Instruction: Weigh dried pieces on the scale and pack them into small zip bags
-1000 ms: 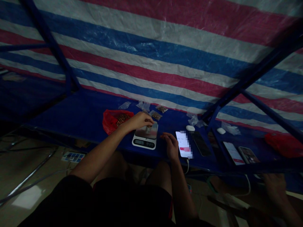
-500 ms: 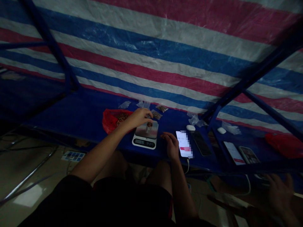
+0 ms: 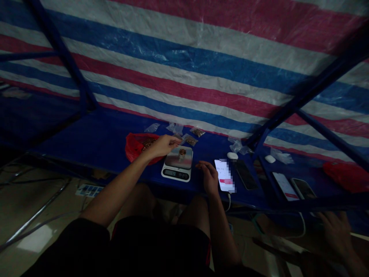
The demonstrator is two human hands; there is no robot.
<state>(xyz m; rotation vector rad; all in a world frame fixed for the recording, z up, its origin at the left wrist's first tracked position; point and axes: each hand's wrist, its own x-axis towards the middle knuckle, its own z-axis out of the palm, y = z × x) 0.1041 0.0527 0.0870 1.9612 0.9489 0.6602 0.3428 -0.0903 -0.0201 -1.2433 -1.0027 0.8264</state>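
Lower centre: a scale, near the front edge of the blue tabletop, bears a small container of copper-coloured pieces. Left hand, at its upper-left corner, and right hand, rightward: fingers loosely bent, hold indeterminable. Tabletop extends left.

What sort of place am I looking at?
Probably a makeshift workstation in a shared workspace: a digital scale stands on a blue table, striped plastic sheeting rises behind, and a co-worker's hand shows at the picture's lower right.
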